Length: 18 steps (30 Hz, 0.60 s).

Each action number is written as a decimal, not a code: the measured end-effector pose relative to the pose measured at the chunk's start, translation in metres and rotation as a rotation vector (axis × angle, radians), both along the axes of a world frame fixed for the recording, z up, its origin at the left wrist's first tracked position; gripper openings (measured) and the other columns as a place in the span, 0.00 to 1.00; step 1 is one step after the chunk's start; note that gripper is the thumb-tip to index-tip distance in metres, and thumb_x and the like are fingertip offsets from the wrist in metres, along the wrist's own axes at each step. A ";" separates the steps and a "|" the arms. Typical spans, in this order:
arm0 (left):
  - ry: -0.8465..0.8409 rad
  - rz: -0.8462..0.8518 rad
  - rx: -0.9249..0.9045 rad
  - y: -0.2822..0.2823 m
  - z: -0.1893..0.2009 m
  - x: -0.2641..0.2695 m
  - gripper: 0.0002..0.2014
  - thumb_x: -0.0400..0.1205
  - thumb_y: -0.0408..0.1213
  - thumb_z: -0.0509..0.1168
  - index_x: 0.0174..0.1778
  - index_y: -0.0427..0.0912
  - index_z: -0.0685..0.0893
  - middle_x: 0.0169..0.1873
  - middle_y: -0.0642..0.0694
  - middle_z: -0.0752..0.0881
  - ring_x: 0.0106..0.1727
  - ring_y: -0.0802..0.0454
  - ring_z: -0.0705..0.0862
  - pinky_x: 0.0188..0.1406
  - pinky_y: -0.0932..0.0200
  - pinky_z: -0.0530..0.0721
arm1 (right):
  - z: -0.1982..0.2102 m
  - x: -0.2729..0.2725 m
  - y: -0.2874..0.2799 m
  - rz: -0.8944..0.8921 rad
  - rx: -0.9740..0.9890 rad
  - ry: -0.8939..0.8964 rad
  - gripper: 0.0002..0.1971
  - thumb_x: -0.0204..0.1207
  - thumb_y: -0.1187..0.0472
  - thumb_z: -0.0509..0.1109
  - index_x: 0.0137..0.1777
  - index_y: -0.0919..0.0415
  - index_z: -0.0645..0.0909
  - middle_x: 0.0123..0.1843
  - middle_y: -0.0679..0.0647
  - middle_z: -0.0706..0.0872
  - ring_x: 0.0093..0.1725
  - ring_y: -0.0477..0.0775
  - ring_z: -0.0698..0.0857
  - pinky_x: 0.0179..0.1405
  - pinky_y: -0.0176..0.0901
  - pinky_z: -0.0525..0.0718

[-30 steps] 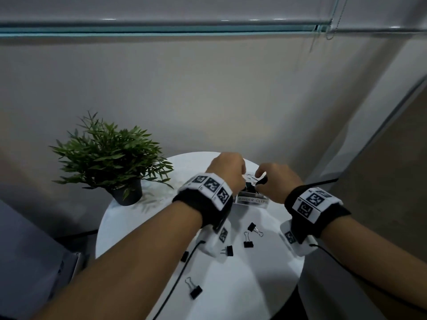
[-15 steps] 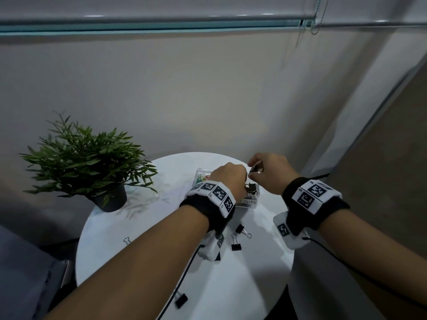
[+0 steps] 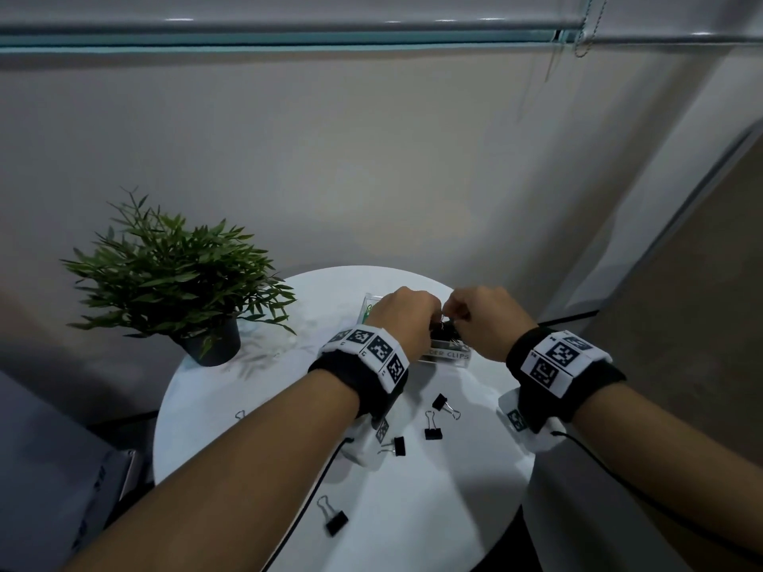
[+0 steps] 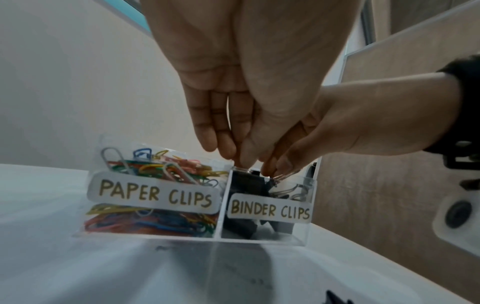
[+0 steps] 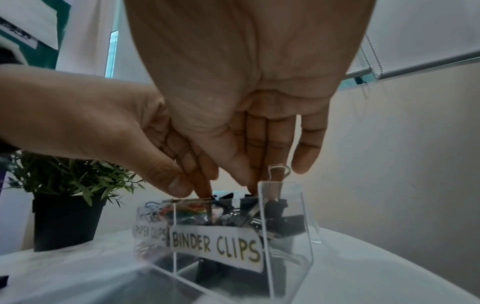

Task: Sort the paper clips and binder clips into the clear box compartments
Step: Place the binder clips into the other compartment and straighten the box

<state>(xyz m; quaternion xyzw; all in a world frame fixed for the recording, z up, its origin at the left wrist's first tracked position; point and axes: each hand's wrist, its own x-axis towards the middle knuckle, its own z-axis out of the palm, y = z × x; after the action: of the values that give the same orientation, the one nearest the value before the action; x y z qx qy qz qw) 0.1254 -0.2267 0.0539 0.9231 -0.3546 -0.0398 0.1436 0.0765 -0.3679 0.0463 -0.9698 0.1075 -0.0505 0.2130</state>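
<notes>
Head view: both hands meet over the clear box (image 3: 448,357) near the bench's (image 3: 433,509) far edge; left hand (image 3: 406,319) and right hand (image 3: 481,319) curl over its right compartment. Four loose binder clips (image 3: 432,427) lie nearer, toward the front edge, closer to the left arm.

Left wrist view: left fingers (image 4: 223,144) point down, tips on a black binder clip (image 4: 246,181) directly beneath; grip unclear.

Right wrist view: right fingers (image 5: 262,156) pinch an upright wire handle (image 5: 279,169), long axis vertical, above the BINDER CLIPS compartment (image 5: 215,244).
</notes>
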 end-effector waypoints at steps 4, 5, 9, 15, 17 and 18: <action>0.005 -0.013 -0.072 0.017 0.008 -0.007 0.18 0.78 0.30 0.63 0.60 0.52 0.85 0.54 0.45 0.87 0.56 0.43 0.85 0.55 0.52 0.83 | 0.005 -0.008 0.005 0.006 0.045 -0.038 0.16 0.72 0.70 0.61 0.51 0.55 0.86 0.48 0.53 0.90 0.49 0.57 0.86 0.53 0.48 0.85; 0.001 -0.009 -0.121 0.028 0.011 -0.009 0.17 0.78 0.31 0.64 0.60 0.53 0.85 0.54 0.47 0.88 0.56 0.45 0.85 0.57 0.52 0.83 | 0.007 -0.013 0.006 0.004 0.054 -0.082 0.15 0.72 0.71 0.62 0.51 0.56 0.86 0.48 0.53 0.90 0.49 0.57 0.87 0.53 0.48 0.85; -0.002 0.012 -0.290 0.097 0.021 -0.025 0.11 0.78 0.32 0.67 0.51 0.50 0.89 0.43 0.54 0.91 0.46 0.55 0.87 0.52 0.57 0.85 | 0.002 -0.044 0.023 0.093 0.021 -0.196 0.13 0.75 0.68 0.65 0.51 0.53 0.87 0.47 0.50 0.91 0.46 0.54 0.88 0.50 0.46 0.85; 0.134 0.253 -0.157 0.221 0.001 -0.053 0.09 0.78 0.40 0.70 0.48 0.62 0.84 0.45 0.60 0.87 0.43 0.67 0.84 0.41 0.70 0.80 | -0.034 -0.064 0.047 0.220 -0.147 0.220 0.21 0.76 0.64 0.61 0.64 0.45 0.82 0.64 0.50 0.85 0.62 0.54 0.84 0.61 0.45 0.81; 0.165 0.270 -0.051 0.245 -0.015 -0.067 0.11 0.77 0.43 0.71 0.46 0.67 0.80 0.47 0.60 0.86 0.44 0.66 0.84 0.46 0.65 0.82 | -0.039 -0.066 0.052 0.217 -0.191 0.242 0.20 0.75 0.64 0.60 0.62 0.49 0.84 0.61 0.51 0.86 0.60 0.56 0.84 0.58 0.47 0.83; 0.178 0.264 -0.016 0.252 -0.022 -0.076 0.12 0.77 0.44 0.71 0.47 0.68 0.78 0.48 0.61 0.85 0.46 0.65 0.84 0.49 0.64 0.81 | -0.040 -0.067 0.053 0.209 -0.214 0.245 0.18 0.74 0.64 0.60 0.59 0.52 0.85 0.58 0.53 0.87 0.57 0.57 0.85 0.55 0.48 0.84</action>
<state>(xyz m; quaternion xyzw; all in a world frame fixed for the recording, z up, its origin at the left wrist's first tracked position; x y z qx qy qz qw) 0.0499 0.0254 0.0317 0.9533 -0.2164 -0.0995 0.1859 0.0100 -0.3151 0.0065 -0.9917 0.0254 0.0793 0.0983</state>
